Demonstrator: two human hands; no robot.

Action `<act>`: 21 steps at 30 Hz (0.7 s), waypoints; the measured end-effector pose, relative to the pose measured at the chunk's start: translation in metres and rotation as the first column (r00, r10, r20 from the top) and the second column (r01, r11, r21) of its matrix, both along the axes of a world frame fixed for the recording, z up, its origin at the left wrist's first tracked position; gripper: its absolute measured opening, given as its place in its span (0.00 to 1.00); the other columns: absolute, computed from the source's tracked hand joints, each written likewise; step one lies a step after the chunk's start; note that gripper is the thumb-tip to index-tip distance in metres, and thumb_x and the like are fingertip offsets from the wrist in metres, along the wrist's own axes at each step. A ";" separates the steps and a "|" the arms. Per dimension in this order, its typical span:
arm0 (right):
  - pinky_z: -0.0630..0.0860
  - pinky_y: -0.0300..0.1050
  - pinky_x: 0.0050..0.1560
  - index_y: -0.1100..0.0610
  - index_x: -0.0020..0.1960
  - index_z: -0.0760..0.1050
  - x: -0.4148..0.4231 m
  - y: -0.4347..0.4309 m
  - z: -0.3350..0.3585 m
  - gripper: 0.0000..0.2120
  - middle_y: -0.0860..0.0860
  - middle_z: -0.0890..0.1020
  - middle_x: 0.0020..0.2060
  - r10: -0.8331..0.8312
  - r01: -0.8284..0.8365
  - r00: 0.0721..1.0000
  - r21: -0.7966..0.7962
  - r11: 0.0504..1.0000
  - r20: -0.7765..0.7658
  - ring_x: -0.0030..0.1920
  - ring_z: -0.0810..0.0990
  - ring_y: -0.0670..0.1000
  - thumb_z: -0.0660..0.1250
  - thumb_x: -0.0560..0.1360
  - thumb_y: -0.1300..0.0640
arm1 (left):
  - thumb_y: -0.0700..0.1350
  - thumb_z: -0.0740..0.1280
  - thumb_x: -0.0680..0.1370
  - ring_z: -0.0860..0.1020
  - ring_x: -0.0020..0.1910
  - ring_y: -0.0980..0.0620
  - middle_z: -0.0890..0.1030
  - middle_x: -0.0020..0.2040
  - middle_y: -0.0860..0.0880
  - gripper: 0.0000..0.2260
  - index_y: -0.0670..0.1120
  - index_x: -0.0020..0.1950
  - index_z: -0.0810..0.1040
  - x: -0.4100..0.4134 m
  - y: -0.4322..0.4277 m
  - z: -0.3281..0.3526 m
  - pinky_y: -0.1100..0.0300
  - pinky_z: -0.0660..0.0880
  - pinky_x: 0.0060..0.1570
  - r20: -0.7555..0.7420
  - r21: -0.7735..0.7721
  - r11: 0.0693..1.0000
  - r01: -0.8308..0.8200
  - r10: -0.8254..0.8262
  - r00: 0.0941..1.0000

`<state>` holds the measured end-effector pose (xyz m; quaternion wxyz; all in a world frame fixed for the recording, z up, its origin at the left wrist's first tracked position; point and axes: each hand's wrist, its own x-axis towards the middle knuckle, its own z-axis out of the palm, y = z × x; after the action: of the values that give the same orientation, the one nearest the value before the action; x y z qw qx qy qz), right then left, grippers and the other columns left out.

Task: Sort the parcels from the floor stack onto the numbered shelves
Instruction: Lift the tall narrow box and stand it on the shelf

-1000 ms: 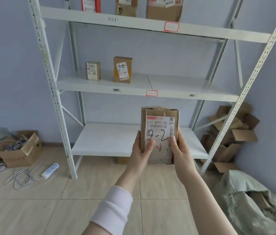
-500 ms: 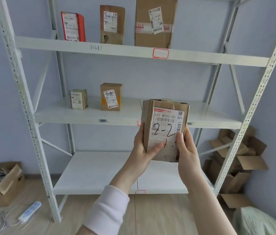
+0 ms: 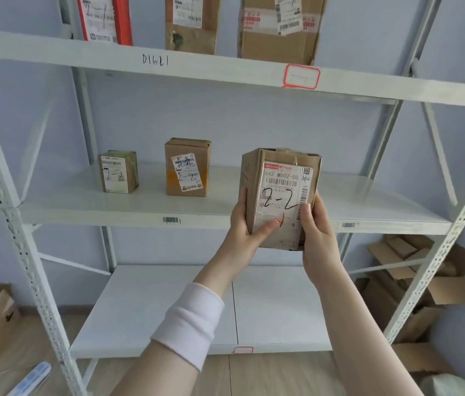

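A person holds a parcel (image 3: 279, 195) upright in front of the middle shelf (image 3: 82, 210), label facing the camera. The left hand (image 3: 247, 224) grips its left edge with the thumb across the label, and the right hand (image 3: 317, 232) grips the right edge. Its base hangs below the shelf's front lip, so it is not yet set down. Holding it upright keeps the marking readable for matching to a shelf.

The printed label reads "642 M002-00 384" above a barcode, with "2-2" handwritten in black marker and a red stroke beneath. Two boxes already standing on the middle shelf, a small box (image 3: 118, 172) and a taller box (image 3: 187, 167), also carry a handwritten "2-2", which suggests this parcel belongs beside them (open space lies to their right).

The top shelf (image 3: 211, 67) has "D1621" written on its front edge and a red-bordered tag (image 3: 301, 77) too faint to read. Three parcels stand there, among them a red-and-white packet (image 3: 102, 18) marked with what looks like "2-1". The bottom shelf (image 3: 168, 310) bears a small red tag on its lip.
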<state>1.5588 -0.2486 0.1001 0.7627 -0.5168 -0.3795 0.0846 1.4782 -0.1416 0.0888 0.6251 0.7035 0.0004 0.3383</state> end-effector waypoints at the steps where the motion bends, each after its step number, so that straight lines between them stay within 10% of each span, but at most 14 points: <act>1: 0.74 0.41 0.62 0.52 0.74 0.61 0.006 0.007 -0.001 0.20 0.48 0.75 0.65 0.004 -0.004 1.000 0.000 1.000 0.006 0.62 0.75 0.44 0.52 0.82 0.59 | 0.40 0.67 0.77 0.71 0.66 0.60 0.72 0.67 0.54 0.27 0.58 0.70 0.60 0.006 0.007 -0.003 0.72 0.69 0.59 -0.002 -0.013 1.000 -0.009 0.009 1.000; 21: 0.71 0.49 0.65 0.45 0.67 0.67 0.196 0.138 -0.047 0.19 0.45 0.78 0.62 0.155 -0.152 0.985 -0.038 0.988 0.071 0.65 0.74 0.47 0.56 0.78 0.55 | 0.44 0.67 0.76 0.68 0.68 0.60 0.68 0.72 0.55 0.35 0.52 0.77 0.49 0.172 0.124 -0.046 0.66 0.70 0.64 -0.150 -0.047 0.984 -0.172 0.163 0.975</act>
<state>1.7550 -0.1108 0.0533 0.7309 -0.5013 -0.4446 0.1301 1.6503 -0.0176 0.0429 0.6135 0.7047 0.1153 0.3373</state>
